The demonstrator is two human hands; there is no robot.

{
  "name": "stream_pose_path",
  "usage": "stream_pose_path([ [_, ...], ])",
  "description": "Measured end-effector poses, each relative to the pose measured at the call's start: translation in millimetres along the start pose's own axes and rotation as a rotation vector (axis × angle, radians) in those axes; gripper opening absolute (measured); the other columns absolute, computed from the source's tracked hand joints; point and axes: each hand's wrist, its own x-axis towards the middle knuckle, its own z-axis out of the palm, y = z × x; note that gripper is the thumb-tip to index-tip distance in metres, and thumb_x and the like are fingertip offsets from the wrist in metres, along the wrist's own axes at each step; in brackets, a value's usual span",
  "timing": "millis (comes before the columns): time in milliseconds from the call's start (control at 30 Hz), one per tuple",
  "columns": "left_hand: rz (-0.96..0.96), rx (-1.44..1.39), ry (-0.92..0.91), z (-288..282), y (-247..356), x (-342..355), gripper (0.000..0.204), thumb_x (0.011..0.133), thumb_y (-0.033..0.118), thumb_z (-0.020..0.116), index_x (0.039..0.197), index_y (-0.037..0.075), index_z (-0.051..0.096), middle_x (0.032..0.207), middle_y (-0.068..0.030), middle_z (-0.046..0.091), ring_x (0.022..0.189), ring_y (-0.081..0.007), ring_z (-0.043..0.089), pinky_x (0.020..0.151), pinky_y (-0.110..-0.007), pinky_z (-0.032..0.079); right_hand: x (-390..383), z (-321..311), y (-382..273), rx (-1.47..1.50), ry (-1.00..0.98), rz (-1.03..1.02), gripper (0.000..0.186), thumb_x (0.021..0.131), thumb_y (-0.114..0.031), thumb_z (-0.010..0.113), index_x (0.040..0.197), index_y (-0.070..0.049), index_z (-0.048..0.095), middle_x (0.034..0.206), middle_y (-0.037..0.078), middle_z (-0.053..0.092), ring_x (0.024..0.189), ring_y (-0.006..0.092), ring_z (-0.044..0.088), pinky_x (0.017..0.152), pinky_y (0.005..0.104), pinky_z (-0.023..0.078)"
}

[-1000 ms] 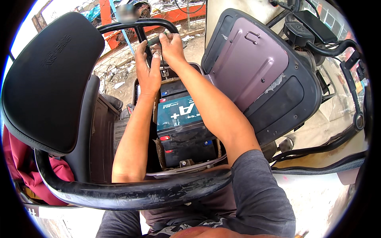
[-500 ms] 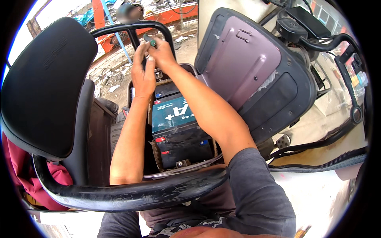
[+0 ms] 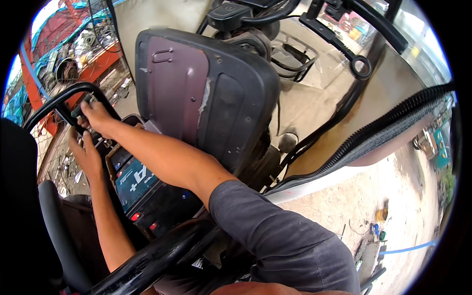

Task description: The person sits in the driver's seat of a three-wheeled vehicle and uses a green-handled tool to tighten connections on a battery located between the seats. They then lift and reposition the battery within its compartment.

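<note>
Beyond the far end of a battery compartment, my right hand [image 3: 98, 118] is closed around a dark green tool handle [image 3: 78, 112]; the tool's working end cannot be made out. Just below it, my left hand [image 3: 87, 156] reaches up with its fingers stretched and a gap between thumb and forefinger; its fingertips are close to the right hand. Between my forearms, several batteries sit in the compartment, one with a teal top [image 3: 135, 183] and black ones [image 3: 164, 209] with red and blue terminals around it. My right forearm hides part of them.
The hinged seat [image 3: 182, 88] stands raised on the compartment's right side. A black rail [image 3: 162, 250] crosses below my arms, and another black bar [image 3: 73, 87] arches behind my hands. Handlebars [image 3: 265, 18] are at the top; a black zipped cover [image 3: 364, 140] hangs at right.
The view has swung right, so the hands, batteries and seat appear farther left and lower. My right hand keeps hold of the green handle, with my left hand still beside it.
</note>
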Motion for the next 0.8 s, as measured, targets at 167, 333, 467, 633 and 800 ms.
stream_pose_path([
  [167,0.069,-0.100,-0.025,4.5,12.7,-0.7,0.056,0.104,0.018,0.055,0.153,-0.001,0.038,0.149,-0.0210,0.049,0.136,-0.0279,0.050,0.112,-0.039,0.040,7.3,-5.4,11.7,0.029,0.037,0.025,0.044,0.109,-0.038,0.046,0.088,-0.005,0.064,0.071,0.004,0.064,0.060,0.0140,0.063,0.055,0.0314,0.051],
  [333,0.017,-0.177,-0.079,7.6,27.2,-0.3,0.049,0.104,0.014,0.054,0.150,-0.001,0.045,0.144,-0.0191,0.054,0.131,-0.0278,0.054,0.111,-0.040,0.040,22.2,-3.8,26.7,-0.028,0.100,-0.035,0.051,0.106,-0.043,0.048,0.075,-0.004,0.061,0.063,0.005,0.059,0.054,0.0160,0.057,0.052,0.0352,0.045],
  [467,0.029,-0.159,-0.076,9.2,28.5,-1.5,0.045,0.105,0.015,0.052,0.147,0.001,0.049,0.143,-0.0191,0.055,0.131,-0.0281,0.054,0.111,-0.040,0.040,22.2,-6.2,27.2,-0.082,0.123,-0.010,0.048,0.105,-0.041,0.050,0.078,-0.003,0.061,0.068,0.006,0.060,0.057,0.0161,0.058,0.054,0.0356,0.046],
  [633,0.131,0.011,-0.007,4.9,4.3,7.6,0.043,0.106,0.016,0.051,0.147,0.003,0.051,0.145,-0.0190,0.054,0.134,-0.0305,0.052,0.112,-0.039,0.039,23.6,-10.3,29.5,-0.347,0.071,-0.045,0.066,0.100,-0.056,0.051,0.091,0.007,0.069,0.080,0.018,0.068,0.077,0.0289,0.068,0.071,0.0453,0.053],
  [800,0.209,0.009,0.026,0.0,6.6,6.3,0.040,0.104,0.015,0.052,0.142,0.006,0.057,0.148,-0.0187,0.051,0.140,-0.0346,0.045,0.117,-0.043,0.032,1.0,-6.2,10.2,-0.257,-0.016,-0.124,0.050,0.105,-0.038,0.050,0.097,0.007,0.072,0.087,0.013,0.071,0.082,0.0174,0.063,0.072,0.0412,0.051],
])
